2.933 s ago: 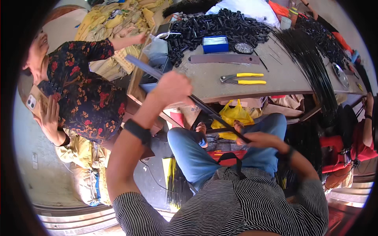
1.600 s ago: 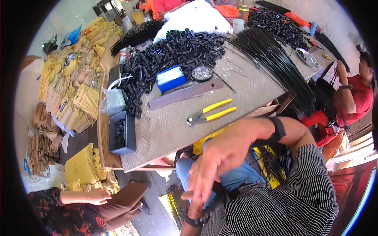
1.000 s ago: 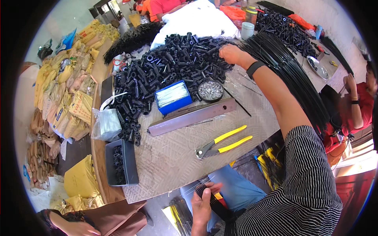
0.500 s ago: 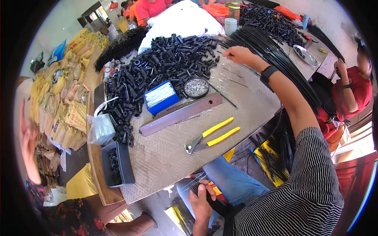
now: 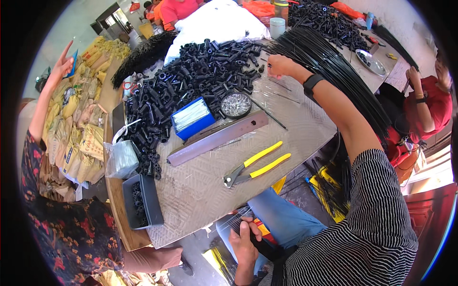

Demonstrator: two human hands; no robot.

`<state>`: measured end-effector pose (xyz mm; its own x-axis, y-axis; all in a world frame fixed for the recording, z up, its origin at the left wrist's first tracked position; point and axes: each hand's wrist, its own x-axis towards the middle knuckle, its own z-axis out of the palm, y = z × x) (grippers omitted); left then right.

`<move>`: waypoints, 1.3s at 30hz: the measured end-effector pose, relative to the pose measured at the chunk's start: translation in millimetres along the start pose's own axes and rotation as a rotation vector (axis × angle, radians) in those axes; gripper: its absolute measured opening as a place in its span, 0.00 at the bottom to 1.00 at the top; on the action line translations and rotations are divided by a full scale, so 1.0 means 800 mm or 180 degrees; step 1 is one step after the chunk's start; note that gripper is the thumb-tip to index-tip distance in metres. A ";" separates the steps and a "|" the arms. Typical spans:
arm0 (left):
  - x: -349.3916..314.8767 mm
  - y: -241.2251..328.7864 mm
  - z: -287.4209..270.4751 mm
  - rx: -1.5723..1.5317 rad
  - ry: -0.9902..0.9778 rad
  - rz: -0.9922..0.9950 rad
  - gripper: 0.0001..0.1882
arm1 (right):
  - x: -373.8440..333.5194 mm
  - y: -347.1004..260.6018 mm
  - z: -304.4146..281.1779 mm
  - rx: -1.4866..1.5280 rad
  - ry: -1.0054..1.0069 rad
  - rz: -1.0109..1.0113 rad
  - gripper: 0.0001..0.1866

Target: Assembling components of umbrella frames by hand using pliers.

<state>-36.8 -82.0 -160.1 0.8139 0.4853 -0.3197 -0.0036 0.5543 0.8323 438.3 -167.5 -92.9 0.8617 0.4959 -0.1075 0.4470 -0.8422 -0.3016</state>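
Observation:
My left hand point(image 5: 245, 245) is low over my lap, fingers closed round a bundle of thin dark rods point(image 5: 234, 223). My right arm reaches across the table. At its end my right hand point(image 5: 282, 66) is closed, beside the heap of short black plastic tubes point(image 5: 195, 71) and the long black rods point(image 5: 329, 66). A small dark bit shows at its fingertips, too small to name. Between my hands lie yellow-handled pliers point(image 5: 260, 164), a purplish metal bar point(image 5: 219, 138), a blue box of thin clear sticks point(image 5: 193, 118) and a round dish of small shiny pieces point(image 5: 236, 105).
A grey bin of small black parts point(image 5: 155, 202) and a plastic bag point(image 5: 121, 159) sit at the table's left edge. A person in a flowered top point(image 5: 71, 229) stands there, one arm raised. Another, in red point(image 5: 434, 107), sits at right. Yellow sacks point(image 5: 71, 119) are piled at left.
My right hand has drawn slightly left. The person at left has moved closer and raised a hand, finger pointing up. My left hand has stayed nearly still.

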 end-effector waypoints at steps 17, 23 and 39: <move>-0.007 -0.010 -0.017 -0.0217 0.0152 -0.0062 0.06 | -0.009 -0.020 0.035 -0.1345 0.0393 -0.0378 0.13; -0.011 0.000 -0.008 -0.0157 -0.0149 -0.0015 0.09 | -0.005 0.002 0.010 -0.0064 0.0554 -0.1356 0.15; -0.009 -0.001 -0.015 -0.0222 -0.0076 0.0117 0.10 | -0.015 -0.021 0.005 -0.0414 0.0491 -0.0449 0.09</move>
<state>-49.6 -77.2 -163.9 0.8261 0.4902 -0.2779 -0.0735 0.5827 0.8094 419.8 -158.2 -90.1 0.8106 0.5806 0.0760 0.5839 -0.7921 -0.1779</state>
